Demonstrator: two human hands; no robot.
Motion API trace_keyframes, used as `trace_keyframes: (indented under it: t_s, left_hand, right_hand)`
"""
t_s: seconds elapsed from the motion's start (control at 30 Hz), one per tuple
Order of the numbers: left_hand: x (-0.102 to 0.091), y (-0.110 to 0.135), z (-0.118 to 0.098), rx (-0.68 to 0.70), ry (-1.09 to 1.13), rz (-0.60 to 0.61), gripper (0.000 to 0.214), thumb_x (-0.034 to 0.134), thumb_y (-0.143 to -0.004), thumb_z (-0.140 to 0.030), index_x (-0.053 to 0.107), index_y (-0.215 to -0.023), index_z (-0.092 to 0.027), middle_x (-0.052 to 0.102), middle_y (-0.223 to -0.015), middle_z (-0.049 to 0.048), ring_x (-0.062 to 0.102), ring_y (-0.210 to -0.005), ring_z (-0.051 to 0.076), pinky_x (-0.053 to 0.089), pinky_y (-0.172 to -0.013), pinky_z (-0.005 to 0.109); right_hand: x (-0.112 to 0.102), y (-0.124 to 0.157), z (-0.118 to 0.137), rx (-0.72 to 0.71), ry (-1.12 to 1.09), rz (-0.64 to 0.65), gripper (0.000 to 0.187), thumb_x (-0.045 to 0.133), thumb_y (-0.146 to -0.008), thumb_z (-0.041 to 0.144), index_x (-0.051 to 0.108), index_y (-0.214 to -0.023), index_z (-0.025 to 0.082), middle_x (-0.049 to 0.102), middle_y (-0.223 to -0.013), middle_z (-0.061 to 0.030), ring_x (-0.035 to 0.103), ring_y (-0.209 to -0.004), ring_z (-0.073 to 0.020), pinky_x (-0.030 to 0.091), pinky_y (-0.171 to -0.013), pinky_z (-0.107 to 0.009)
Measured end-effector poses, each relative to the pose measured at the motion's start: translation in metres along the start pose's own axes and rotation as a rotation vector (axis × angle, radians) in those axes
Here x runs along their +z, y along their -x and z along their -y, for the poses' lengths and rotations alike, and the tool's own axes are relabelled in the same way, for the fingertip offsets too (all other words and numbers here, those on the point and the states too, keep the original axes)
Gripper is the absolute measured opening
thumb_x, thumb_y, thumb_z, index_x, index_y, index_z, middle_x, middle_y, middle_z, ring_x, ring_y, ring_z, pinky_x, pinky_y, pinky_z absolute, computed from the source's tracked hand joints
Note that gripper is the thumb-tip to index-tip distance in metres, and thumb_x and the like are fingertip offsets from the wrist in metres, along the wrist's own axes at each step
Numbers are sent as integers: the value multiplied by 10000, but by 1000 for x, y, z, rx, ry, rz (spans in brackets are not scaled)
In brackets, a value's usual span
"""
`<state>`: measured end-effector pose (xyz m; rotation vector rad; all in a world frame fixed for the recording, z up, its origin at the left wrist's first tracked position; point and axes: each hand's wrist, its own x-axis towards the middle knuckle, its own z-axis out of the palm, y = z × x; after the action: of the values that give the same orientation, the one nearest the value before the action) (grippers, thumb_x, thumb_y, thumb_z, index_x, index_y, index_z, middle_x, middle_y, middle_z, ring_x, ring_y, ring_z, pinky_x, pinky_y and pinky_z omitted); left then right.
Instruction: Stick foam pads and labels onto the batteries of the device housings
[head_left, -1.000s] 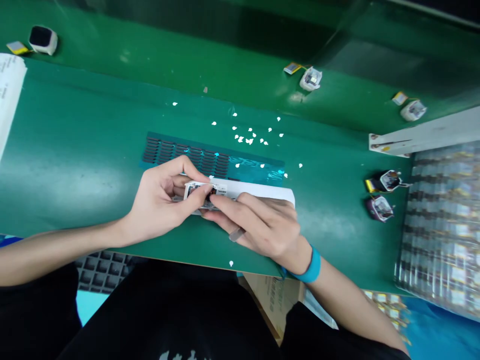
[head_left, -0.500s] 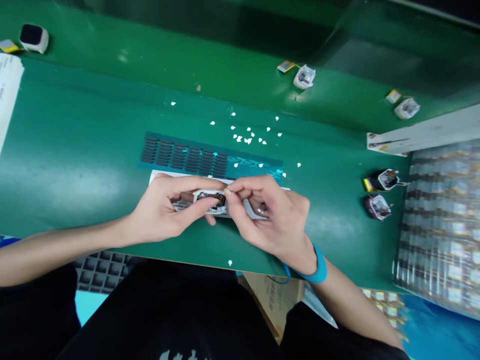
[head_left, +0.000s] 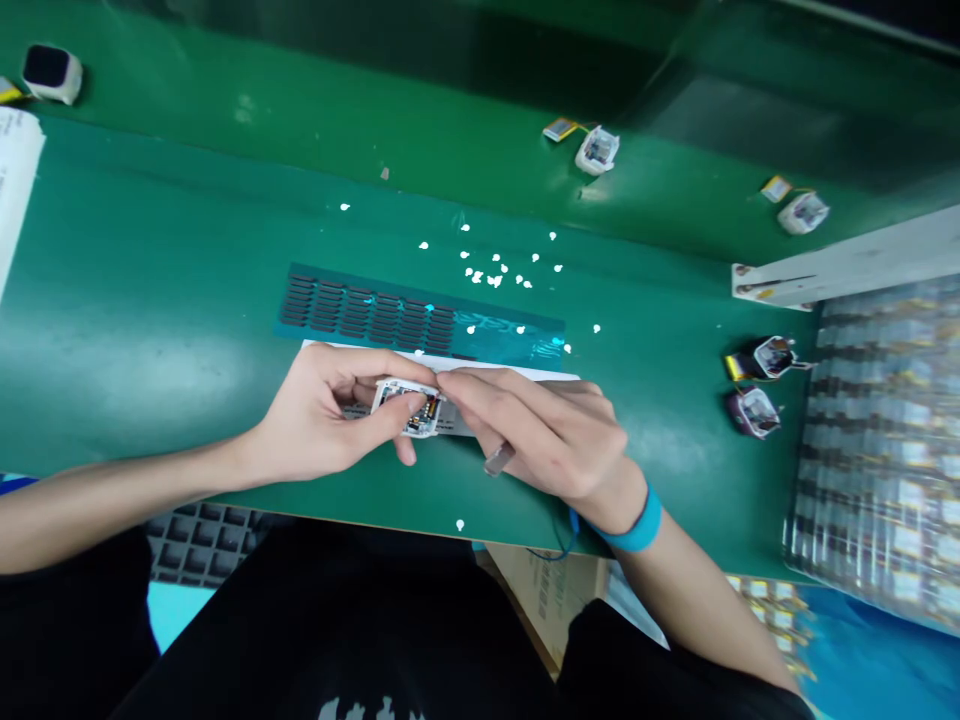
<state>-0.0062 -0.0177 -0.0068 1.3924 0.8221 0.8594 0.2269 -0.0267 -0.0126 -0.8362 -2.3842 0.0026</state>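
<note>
My left hand [head_left: 330,415] grips a white smartwatch case [head_left: 431,425], its open side up and the circuit board inside exposed. The thumb presses down into the case while the other fingers support its far edge and underside. At the right end of the case, the fingertips of my right hand [head_left: 544,425] touch or nearly touch its upper corner. Those fingers are curled together, and a slim metal tool [head_left: 499,458] with a flat, blunt end sticks out from under them. The rest of this tool is hidden in the palm. Beneath both hands lies a white printed sheet [head_left: 457,422].
Behind the hands is a blue-green sheet [head_left: 510,335] with rows of dark strips. Small white stickers [head_left: 495,280] lie scattered beyond it. Opened watch cases [head_left: 754,412] sit at right; others [head_left: 598,150] stand farther back. Stacked clear trays [head_left: 877,450] flank the right side.
My right hand has rolled over, palm down, so the metal tool's blunt end now points towards me. The watch case has shifted slightly left and tilted, showing more of its board.
</note>
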Motion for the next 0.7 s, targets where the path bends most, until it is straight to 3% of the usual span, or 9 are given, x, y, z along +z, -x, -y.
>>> trace_keyframes:
  t_s: [0.1, 0.27, 0.33, 0.43, 0.57, 0.7]
  left_hand:
    - [0, 0, 0, -5, -13, 0, 140, 673, -929, -67, 740, -1005, -163, 789, -784, -15, 772, -549, 155, 623, -507, 171]
    - [1, -1, 0, -31, -16, -36, 177, 670, -939, -99, 659, -1104, -162, 769, -709, -37, 764, -525, 161, 594, -473, 174]
    - [1, -2, 0, -48, 8, -41, 203, 670, -938, -109, 612, -1124, -166, 755, -676, -48, 765, -523, 169, 600, -479, 181]
    - [2, -3, -1, -69, 49, -41, 191, 667, -922, -118, 573, -1078, -174, 742, -668, -52, 767, -522, 182, 605, -472, 191]
    - [3, -3, -1, -75, 63, -55, 184, 657, -904, -112, 541, -1023, -190, 737, -658, -51, 774, -536, 190, 605, -466, 188]
    - [6, -1, 1, -38, 21, -83, 177, 661, -900, -108, 526, -968, -201, 735, -660, -43, 779, -551, 187, 613, -486, 177]
  right_hand:
    - [0, 0, 0, 25, 31, 0, 217, 628, -1006, 127, 674, -1217, 148, 827, -1086, -41, 794, -820, -141, 611, -629, -242]
    - [-1, -6, -5, 252, 195, -52, 372, 592, -962, 25, 669, -1296, 169, 806, -1195, -68, 798, -961, -164, 574, -594, -204]
    - [-2, -7, -7, 200, 195, -17, 386, 624, -966, 54, 662, -1326, 186, 776, -1282, -72, 799, -966, -172, 549, -549, -215]
    - [-7, -6, -5, 43, 181, 84, 314, 604, -1013, 114, 670, -1314, 173, 757, -1320, -78, 792, -799, -146, 525, -502, -251]
    - [-13, -6, -1, -66, 184, 131, 306, 464, -1048, 74, 683, -1262, 74, 756, -1294, -141, 798, -842, -167, 602, -639, -273]
    - [-11, -10, 2, -119, 192, 128, 357, 395, -1066, 99, 696, -1248, 34, 770, -1249, -160, 798, -854, -168, 631, -681, -265]
